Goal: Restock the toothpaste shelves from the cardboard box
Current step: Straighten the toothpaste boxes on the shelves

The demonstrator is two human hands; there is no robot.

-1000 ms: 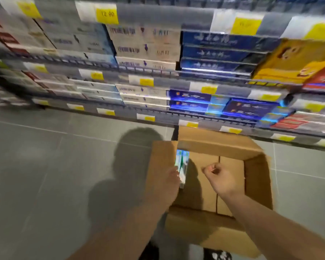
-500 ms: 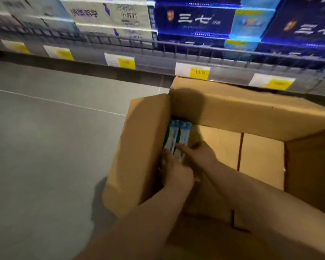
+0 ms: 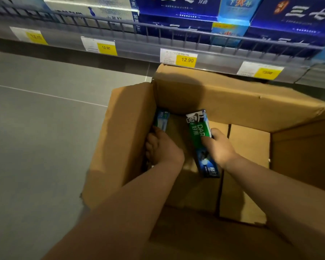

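An open cardboard box [image 3: 204,94] stands on the floor below the shelves. Both my hands are inside it. My right hand [image 3: 219,147] grips a green and blue toothpaste carton [image 3: 200,132], held lengthwise and lifted off the box's left wall. My left hand [image 3: 161,147] is closed around another blue toothpaste carton [image 3: 162,120] that stands against the box's left wall; only its top end shows. The box bottom to the right is bare cardboard.
A wire-fronted shelf [image 3: 176,36] runs across the top, stocked with dark blue toothpaste boxes [image 3: 178,8] and white ones [image 3: 94,8]. Yellow price tags [image 3: 186,60] line its edge. Grey tiled floor [image 3: 36,137] lies to the left of the box.
My head has come down close over the box. My right hand has taken one carton and pulled it right, away from the other; my left hand stays on the carton by the wall.
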